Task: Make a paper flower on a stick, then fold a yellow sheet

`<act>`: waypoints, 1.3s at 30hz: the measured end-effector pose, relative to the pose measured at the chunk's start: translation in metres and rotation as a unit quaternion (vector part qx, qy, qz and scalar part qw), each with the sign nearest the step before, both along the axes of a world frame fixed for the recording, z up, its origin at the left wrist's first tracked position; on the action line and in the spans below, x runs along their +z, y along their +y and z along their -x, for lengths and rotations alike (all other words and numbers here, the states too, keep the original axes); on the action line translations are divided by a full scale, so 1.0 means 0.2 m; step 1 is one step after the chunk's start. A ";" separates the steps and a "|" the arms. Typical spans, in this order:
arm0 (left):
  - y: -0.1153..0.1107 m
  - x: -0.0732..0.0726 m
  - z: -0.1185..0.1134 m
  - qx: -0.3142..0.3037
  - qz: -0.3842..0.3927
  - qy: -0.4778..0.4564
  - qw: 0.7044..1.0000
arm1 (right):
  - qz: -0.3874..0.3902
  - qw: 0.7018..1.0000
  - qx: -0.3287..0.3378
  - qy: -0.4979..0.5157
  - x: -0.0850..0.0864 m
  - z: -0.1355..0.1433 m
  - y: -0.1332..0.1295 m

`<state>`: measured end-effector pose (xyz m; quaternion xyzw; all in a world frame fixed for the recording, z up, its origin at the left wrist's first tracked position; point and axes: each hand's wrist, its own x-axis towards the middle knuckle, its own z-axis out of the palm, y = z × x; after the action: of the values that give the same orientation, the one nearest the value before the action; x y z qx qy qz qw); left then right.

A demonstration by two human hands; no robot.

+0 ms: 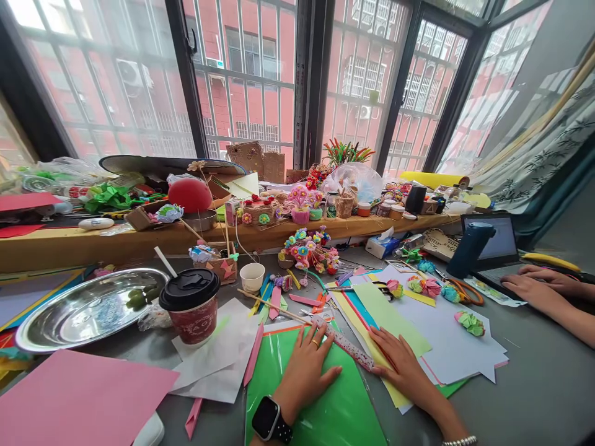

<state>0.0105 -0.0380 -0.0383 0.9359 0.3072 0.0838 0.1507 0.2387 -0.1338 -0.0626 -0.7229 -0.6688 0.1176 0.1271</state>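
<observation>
My left hand, with a watch on the wrist, lies flat and spread on a glossy pack of green paper. Its fingertips reach the upper end of a speckled pink-and-white strip, which looks like a ruler laid slantwise over the green pack. At the strip's lower end rests the thumb of my right hand. A thin reddish-brown pencil sits between that thumb and the stretched fingers, over the edge of light-green paper and yellow sheets. A long wooden stick points toward my left fingertips.
A lidded coffee cup, steel tray and pink paper are on the left. Scissors and paper flowers lie beyond my right hand. Another person's hands rest on a laptop at right.
</observation>
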 end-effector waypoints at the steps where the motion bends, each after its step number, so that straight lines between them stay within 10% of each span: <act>1: 0.00 0.00 0.00 0.000 -0.001 -0.002 1.000 | -0.001 1.000 0.000 0.002 0.00 0.00 0.00; 39: 0.01 -0.02 -0.07 -0.008 0.017 -0.012 1.000 | 0.026 0.979 -0.187 -0.080 0.26 0.08 -0.02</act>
<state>0.0246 -0.0360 -0.0430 0.9347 0.2988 0.0885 0.1706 0.2234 -0.1368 -0.0113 -0.8455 -0.5264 0.0507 0.0739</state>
